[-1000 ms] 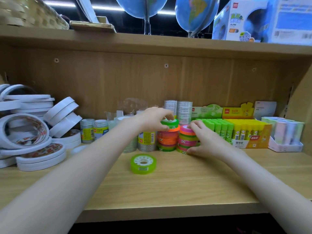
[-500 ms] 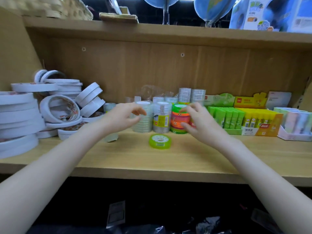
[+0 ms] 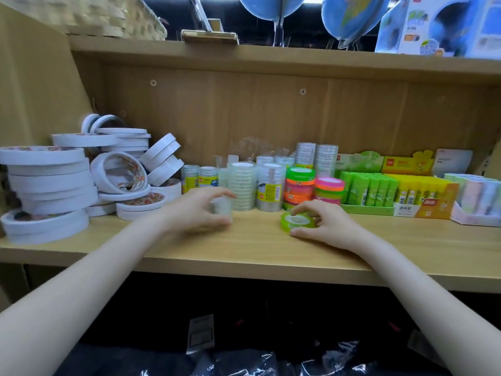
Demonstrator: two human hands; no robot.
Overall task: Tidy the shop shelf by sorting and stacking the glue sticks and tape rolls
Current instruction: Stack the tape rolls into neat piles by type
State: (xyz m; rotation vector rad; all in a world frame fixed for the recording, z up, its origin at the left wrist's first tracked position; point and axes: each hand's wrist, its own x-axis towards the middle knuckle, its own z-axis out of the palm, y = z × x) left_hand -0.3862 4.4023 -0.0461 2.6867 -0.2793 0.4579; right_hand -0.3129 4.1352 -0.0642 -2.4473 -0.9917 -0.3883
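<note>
A loose green tape roll lies flat on the wooden shelf; my right hand curls round its right side, fingers on its top and thumb at its front. My left hand grips a small clear tape pack standing on the shelf. Behind them stand two stacks of neon tape rolls and wrapped clear tape stacks. Boxes of green glue sticks and yellow glue sticks sit to the right.
Piles of white double-sided tape rolls crowd the shelf's left end. A pastel box sits at the far right. Globes and a boxed item stand on the upper shelf. Bare shelf lies in front of my hands.
My right hand has left the neon stacks and come down onto the loose green roll. My left hand has dropped lower and closed on the small clear pack. The camera has pulled back.
</note>
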